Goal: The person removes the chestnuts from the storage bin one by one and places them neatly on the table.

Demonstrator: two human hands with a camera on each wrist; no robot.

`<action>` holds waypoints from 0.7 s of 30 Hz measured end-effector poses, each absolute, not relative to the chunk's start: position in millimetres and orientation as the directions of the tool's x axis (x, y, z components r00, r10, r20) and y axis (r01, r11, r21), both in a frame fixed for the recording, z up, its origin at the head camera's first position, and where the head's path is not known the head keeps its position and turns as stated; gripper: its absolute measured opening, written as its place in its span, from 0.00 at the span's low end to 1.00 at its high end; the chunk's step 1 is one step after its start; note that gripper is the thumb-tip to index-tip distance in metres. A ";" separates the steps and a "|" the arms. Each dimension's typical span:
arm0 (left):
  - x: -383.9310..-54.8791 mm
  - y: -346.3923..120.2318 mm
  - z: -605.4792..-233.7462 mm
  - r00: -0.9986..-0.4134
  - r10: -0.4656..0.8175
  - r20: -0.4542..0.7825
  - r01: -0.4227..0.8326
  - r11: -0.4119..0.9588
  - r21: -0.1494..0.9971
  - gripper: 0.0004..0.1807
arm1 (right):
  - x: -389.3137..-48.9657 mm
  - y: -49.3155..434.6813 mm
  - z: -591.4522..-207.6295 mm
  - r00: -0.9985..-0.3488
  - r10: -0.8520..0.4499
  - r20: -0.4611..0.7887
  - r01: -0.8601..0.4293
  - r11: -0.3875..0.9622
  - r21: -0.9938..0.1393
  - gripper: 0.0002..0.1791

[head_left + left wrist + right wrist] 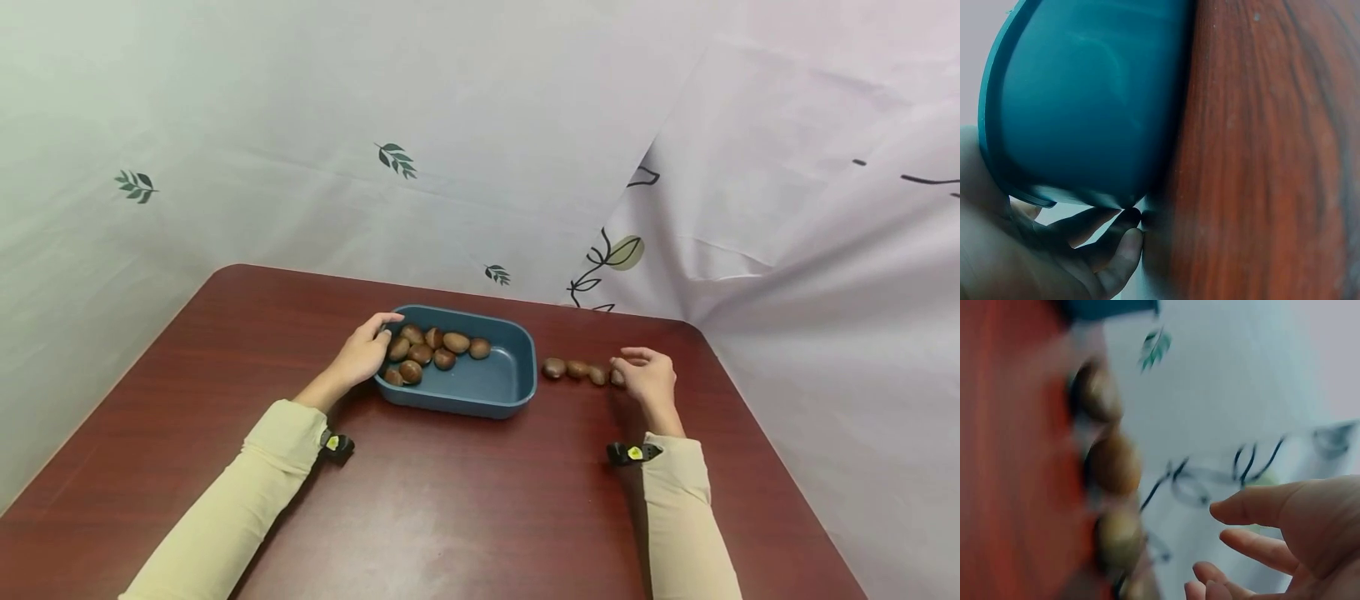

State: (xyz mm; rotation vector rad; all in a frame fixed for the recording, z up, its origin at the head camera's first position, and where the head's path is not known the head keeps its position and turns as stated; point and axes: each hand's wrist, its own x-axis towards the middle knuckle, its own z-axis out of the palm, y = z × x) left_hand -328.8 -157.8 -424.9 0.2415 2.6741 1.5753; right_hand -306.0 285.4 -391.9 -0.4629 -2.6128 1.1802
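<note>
A blue rectangular container (450,402) stands on the table, with several brown chestnuts (420,354) gathered toward its left end. My left hand (362,352) grips that left end, the thumb over the rim. In the left wrist view the fingers (1124,259) curl against the container's outer wall (1085,125). Right of the container, several more chestnuts (577,369) lie in a short row. My right hand (649,379) is over the row's right end, partly hiding the last chestnut (617,377). In the right wrist view its fingers (1254,506) are spread, apart from the blurred chestnuts (1116,465).
The dark red wooden table (450,508) has its back edge just behind the container. A pale cloth (300,125) with leaf prints hangs behind and at both sides. A strap with a small black device (339,447) is on each wrist.
</note>
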 end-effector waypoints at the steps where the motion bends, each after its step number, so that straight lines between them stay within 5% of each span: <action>1: -328.7 -157.9 -424.7 -0.988 0.147 0.054 0.119 0.476 0.872 0.23 | -305.6 278.0 -387.0 -0.929 0.356 0.105 0.161 0.640 -0.751 0.20; 10: -328.2 -157.5 -425.7 -0.988 0.149 0.050 0.116 0.481 0.869 0.23 | -299.0 195.8 -355.9 -0.995 0.043 0.092 -0.050 0.580 -0.813 0.18; 21: -328.9 -157.8 -425.6 -0.987 0.151 0.055 0.122 0.482 0.868 0.23 | -296.7 101.4 -369.5 -0.943 -0.329 0.040 -0.203 0.477 -0.855 0.15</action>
